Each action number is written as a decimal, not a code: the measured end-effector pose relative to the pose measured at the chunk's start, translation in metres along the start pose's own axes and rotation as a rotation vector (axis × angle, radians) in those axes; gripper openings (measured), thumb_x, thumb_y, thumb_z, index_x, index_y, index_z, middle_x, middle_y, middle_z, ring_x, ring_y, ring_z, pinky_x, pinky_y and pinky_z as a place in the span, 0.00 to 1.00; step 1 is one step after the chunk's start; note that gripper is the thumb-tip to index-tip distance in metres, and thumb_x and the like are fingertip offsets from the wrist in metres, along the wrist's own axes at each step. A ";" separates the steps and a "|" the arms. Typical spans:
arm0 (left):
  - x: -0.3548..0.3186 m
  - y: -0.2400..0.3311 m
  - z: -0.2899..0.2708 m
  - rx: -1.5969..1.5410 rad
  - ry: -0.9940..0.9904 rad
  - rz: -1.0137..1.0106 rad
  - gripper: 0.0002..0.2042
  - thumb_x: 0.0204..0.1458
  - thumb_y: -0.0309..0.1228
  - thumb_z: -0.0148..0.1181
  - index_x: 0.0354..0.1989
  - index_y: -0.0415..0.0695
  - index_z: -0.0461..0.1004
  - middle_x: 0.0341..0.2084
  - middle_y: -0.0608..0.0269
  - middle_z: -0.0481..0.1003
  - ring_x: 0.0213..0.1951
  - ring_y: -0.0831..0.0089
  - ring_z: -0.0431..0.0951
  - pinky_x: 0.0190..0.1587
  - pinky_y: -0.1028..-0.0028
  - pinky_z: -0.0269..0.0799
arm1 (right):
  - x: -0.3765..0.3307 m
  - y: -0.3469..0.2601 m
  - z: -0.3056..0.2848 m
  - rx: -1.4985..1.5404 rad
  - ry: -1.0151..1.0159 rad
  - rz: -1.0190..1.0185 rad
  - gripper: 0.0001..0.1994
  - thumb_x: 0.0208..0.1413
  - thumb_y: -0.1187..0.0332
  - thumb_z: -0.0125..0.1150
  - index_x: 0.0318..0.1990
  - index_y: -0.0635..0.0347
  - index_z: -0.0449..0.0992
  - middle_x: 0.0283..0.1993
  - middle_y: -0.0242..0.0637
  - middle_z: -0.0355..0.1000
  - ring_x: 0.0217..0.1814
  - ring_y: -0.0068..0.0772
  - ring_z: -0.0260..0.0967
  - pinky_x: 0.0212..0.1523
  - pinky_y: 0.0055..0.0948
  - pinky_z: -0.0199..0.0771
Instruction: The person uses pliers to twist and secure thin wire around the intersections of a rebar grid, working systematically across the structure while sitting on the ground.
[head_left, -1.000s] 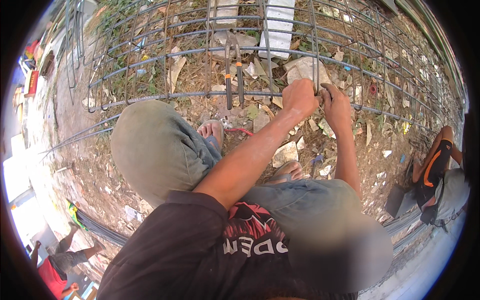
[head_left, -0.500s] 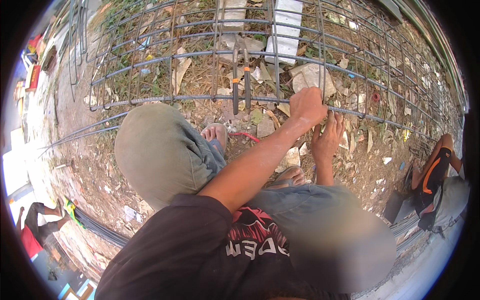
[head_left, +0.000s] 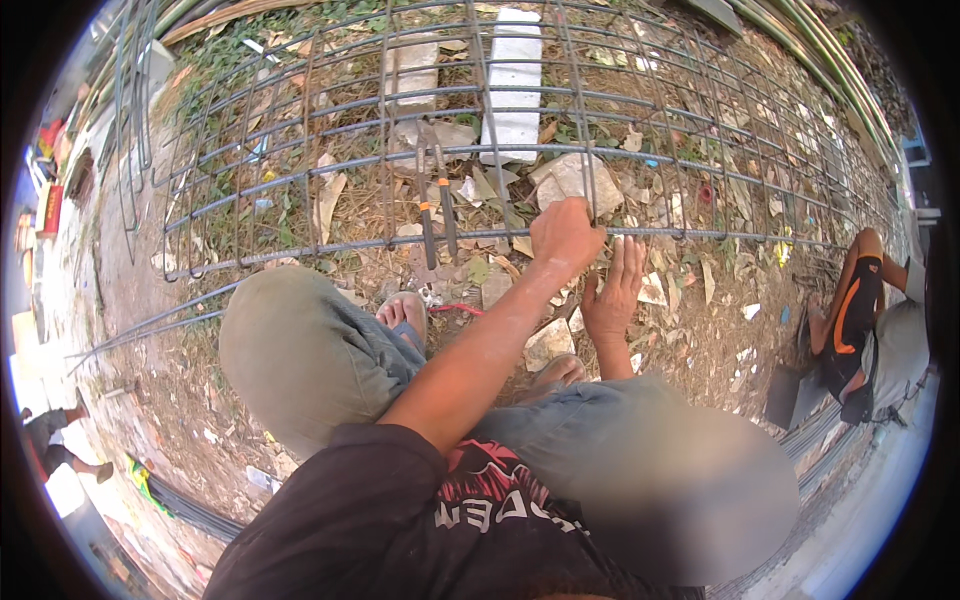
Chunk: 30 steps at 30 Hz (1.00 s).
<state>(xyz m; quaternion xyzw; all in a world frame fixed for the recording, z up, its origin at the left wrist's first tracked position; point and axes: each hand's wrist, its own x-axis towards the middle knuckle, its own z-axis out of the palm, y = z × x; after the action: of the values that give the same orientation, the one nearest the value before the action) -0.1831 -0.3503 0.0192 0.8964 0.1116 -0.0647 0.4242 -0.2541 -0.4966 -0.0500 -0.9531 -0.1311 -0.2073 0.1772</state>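
Observation:
My left hand (head_left: 566, 238) is closed in a fist on the near long bar of a steel rebar cage (head_left: 350, 243), right where a thin upright stirrup (head_left: 588, 165) crosses it. What the fingers pinch on their far side is hidden. Just to its right and nearer me, my right hand (head_left: 612, 305) is open, fingers stretched up with the tips at the same bar. A pair of long-handled pincers (head_left: 436, 200) with black grips and orange bands leans on the cage bars left of my hands, jaws pointing away.
Under the cage lie a white block (head_left: 514, 85), a greyish block (head_left: 412, 72) and a broken stone slab (head_left: 575, 183). Another person (head_left: 850, 330) crouches at the right. Bamboo poles (head_left: 830, 65) run along the far right. A red strip (head_left: 458, 308) lies near my foot.
My view has shifted, so the cage sits lower and further left in it. The left fist stays at the same crossing. My right hand's fingers have straightened at the bar.

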 end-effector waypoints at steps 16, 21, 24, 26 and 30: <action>-0.004 -0.004 -0.010 -0.012 -0.030 -0.002 0.16 0.44 0.42 0.73 0.30 0.40 0.82 0.28 0.50 0.82 0.35 0.53 0.83 0.40 0.59 0.77 | 0.018 -0.003 0.011 0.013 -0.019 0.085 0.25 0.54 0.68 0.63 0.60 0.61 0.70 0.68 0.57 0.57 0.72 0.65 0.53 0.69 0.57 0.56; -0.004 -0.004 -0.008 -0.016 -0.042 0.042 0.17 0.44 0.43 0.74 0.30 0.41 0.82 0.26 0.50 0.82 0.34 0.54 0.83 0.39 0.60 0.76 | 0.014 -0.004 -0.004 0.021 -0.098 0.024 0.17 0.57 0.66 0.62 0.53 0.59 0.73 0.52 0.51 0.73 0.61 0.52 0.70 0.62 0.53 0.66; -0.003 -0.008 -0.013 0.000 -0.065 0.067 0.17 0.44 0.44 0.74 0.30 0.41 0.82 0.25 0.51 0.81 0.33 0.54 0.83 0.39 0.60 0.76 | 0.029 -0.026 -0.025 0.127 -0.398 0.319 0.15 0.60 0.64 0.62 0.52 0.58 0.73 0.43 0.45 0.77 0.45 0.48 0.77 0.47 0.47 0.75; -0.003 -0.010 -0.013 -0.019 -0.055 0.117 0.17 0.45 0.43 0.74 0.30 0.40 0.81 0.25 0.51 0.81 0.32 0.54 0.82 0.38 0.60 0.75 | 0.034 -0.022 -0.031 0.182 -0.256 0.284 0.13 0.61 0.64 0.61 0.50 0.57 0.74 0.40 0.42 0.77 0.37 0.48 0.76 0.36 0.44 0.75; -0.005 -0.012 -0.016 0.019 -0.047 0.126 0.17 0.45 0.43 0.74 0.31 0.40 0.81 0.25 0.52 0.81 0.31 0.55 0.82 0.38 0.59 0.75 | 0.078 -0.015 -0.058 0.195 0.072 0.235 0.06 0.61 0.66 0.61 0.41 0.55 0.78 0.36 0.38 0.77 0.37 0.48 0.76 0.35 0.41 0.74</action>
<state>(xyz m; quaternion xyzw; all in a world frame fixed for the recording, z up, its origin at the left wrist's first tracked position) -0.1905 -0.3316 0.0213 0.9038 0.0443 -0.0597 0.4214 -0.2101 -0.4922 0.0377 -0.9321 -0.0315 -0.2056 0.2965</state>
